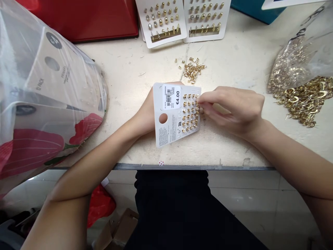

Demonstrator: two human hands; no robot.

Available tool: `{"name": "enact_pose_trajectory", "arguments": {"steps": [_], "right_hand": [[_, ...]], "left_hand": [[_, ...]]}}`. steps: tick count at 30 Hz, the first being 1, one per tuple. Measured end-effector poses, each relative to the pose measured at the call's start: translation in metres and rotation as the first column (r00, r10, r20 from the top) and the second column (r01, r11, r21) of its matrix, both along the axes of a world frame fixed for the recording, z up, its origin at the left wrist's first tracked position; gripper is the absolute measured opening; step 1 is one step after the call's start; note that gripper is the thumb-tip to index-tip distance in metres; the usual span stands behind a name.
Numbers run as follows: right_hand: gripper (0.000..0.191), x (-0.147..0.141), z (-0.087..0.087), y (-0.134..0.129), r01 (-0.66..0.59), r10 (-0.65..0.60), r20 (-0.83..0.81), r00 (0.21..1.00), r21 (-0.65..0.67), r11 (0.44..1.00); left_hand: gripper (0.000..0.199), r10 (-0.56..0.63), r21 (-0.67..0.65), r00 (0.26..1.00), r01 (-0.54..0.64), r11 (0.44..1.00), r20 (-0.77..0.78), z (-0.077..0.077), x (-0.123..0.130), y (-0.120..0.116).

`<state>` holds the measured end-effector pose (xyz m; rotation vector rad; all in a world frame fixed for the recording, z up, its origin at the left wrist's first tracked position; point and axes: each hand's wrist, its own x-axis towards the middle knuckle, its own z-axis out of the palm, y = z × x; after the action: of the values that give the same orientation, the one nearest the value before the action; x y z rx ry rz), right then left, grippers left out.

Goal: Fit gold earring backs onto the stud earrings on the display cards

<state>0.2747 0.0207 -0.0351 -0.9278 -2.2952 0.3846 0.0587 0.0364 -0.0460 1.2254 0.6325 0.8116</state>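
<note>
Centrally, near the front edge of the worktop (pixel 221 149), an earring card (pixel 169 130) sits slightly tilted. The left hand (pixel 145 113) grips it from beneath; the nearer right hand (pixel 234 111) pinches at its studs (pixel 189 113) with fingertips (pixel 199 99), any hold unclear.

Clear bag of printed cards (pixel 39 86) left; two earring cards (pixel 182 21) behind; loose gold studs (pixel 192 71); bagged gold hoops (pixel 304 93) right.

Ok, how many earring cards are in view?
3. One held card rests on the left hand, the right hand at its studs; a second card and third card lie at the table's far edge. More may lie beneath.
</note>
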Motion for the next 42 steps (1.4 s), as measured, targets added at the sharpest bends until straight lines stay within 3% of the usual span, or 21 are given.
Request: {"name": "enact_pose_trajectory", "arguments": {"steps": [4,7,10,15,18,22,27,29,32,33,35,38,42], "right_hand": [[0.019,0.001,-0.002,0.000,0.004,0.006,-0.069,0.998,0.153,0.988],[0.019,0.003,-0.003,-0.001,0.014,-0.001,-0.059,0.998,0.206,0.979],[0.024,0.005,-0.002,-0.001,0.015,-0.017,0.013,1.000,0.160,0.987],[0.020,0.005,0.002,-0.004,0.056,-0.056,0.017,0.998,0.017,0.998],[0.017,0.004,0.003,-0.004,0.050,-0.050,-0.013,0.999,-0.040,0.998],[0.019,0.002,0.004,-0.005,0.024,-0.024,-0.081,0.996,0.007,1.000],[0.019,0.005,0.008,0.003,-0.076,0.060,-0.179,0.982,-0.081,0.994],[0.018,0.014,0.010,0.014,-0.043,0.030,-0.180,0.983,-0.068,0.997],[0.017,0.035,0.010,0.037,0.162,-0.164,-0.174,0.971,-0.028,0.986],[0.018,0.042,0.009,0.045,0.232,-0.233,-0.146,0.962,-0.023,0.972],[0.020,0.054,0.008,0.056,0.310,-0.307,-0.040,0.951,0.124,0.943],[0.013,0.062,0.007,0.059,0.285,-0.328,0.162,0.931,0.239,0.928],[0.006,0.062,0.011,0.047,0.191,-0.249,0.318,0.915,0.203,0.960]], "left_hand": [[0.055,0.007,-0.001,1.000,-0.007,1.000,0.008,0.001,0.001,-0.001],[0.065,0.039,-0.087,0.999,-0.040,0.995,-0.019,0.001,0.002,-0.001],[0.070,0.083,-0.156,0.996,-0.089,0.984,-0.045,0.002,0.003,-0.001],[0.068,0.111,-0.098,0.990,-0.119,0.988,-0.085,0.007,0.004,-0.003],[0.069,0.105,-0.095,0.986,-0.117,0.989,-0.127,0.012,0.006,-0.004],[0.070,0.145,-0.116,0.972,-0.168,0.979,-0.187,0.018,0.011,-0.005],[0.072,0.093,-0.077,0.983,-0.106,0.991,-0.159,0.012,0.009,0.000],[0.069,0.075,-0.055,0.991,-0.082,0.995,-0.109,0.005,0.006,0.003],[0.063,0.047,-0.069,0.998,-0.050,0.996,-0.032,-0.003,0.005,0.006],[0.062,0.040,-0.090,0.999,-0.041,0.995,-0.013,-0.004,0.005,0.006],[0.062,0.026,-0.120,1.000,-0.025,0.992,0.009,-0.004,0.005,0.006],[0.068,0.055,-0.108,0.998,-0.059,0.992,-0.042,-0.001,0.006,0.004],[0.073,0.098,-0.065,0.989,-0.106,0.992,-0.110,0.005,0.004,0.001]]}}
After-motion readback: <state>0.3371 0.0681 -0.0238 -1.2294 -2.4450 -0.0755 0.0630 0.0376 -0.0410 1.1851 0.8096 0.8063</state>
